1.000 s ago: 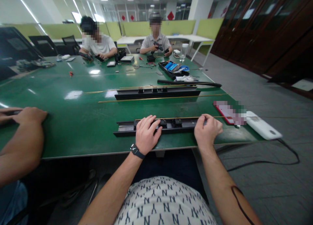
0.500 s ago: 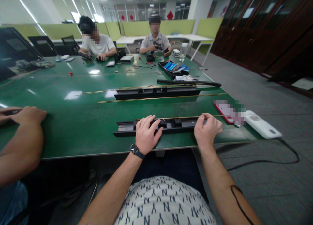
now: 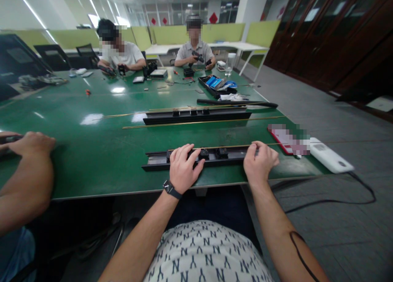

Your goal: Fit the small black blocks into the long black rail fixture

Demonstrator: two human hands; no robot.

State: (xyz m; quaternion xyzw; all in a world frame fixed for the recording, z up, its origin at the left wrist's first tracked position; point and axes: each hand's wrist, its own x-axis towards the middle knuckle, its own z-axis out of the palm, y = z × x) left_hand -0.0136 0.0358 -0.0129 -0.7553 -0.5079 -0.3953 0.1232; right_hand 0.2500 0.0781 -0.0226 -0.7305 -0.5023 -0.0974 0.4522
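Observation:
A long black channel (image 3: 150, 162) lies along the near table edge, with small black blocks (image 3: 221, 152) set in it. My left hand (image 3: 184, 167), a watch at its wrist, rests over the left part of the channel. Its fingers are stretched out and cover one block; the thumb stands apart. At the channel's right end, my right hand (image 3: 260, 161) is closed in a pinch on a thin brass-coloured rod (image 3: 231, 146). The rod runs along the channel's far side, passes above the blocks and sticks out to the right. My left fingers hide its left end.
Behind lies a second black channel (image 3: 196, 117) with thin rods (image 3: 202, 122) beside it. A red-edged phone (image 3: 279, 138) and a white power bank (image 3: 330, 155) with a cable sit right. A tool tray (image 3: 215, 87) stands farther back. A neighbour's arm (image 3: 27, 171) reaches in left; two people sit opposite.
My hands, the channel and the rod hold almost the same place. Across the table, the person at left has lifted a small black part. The neighbour's hand at left has shifted slightly.

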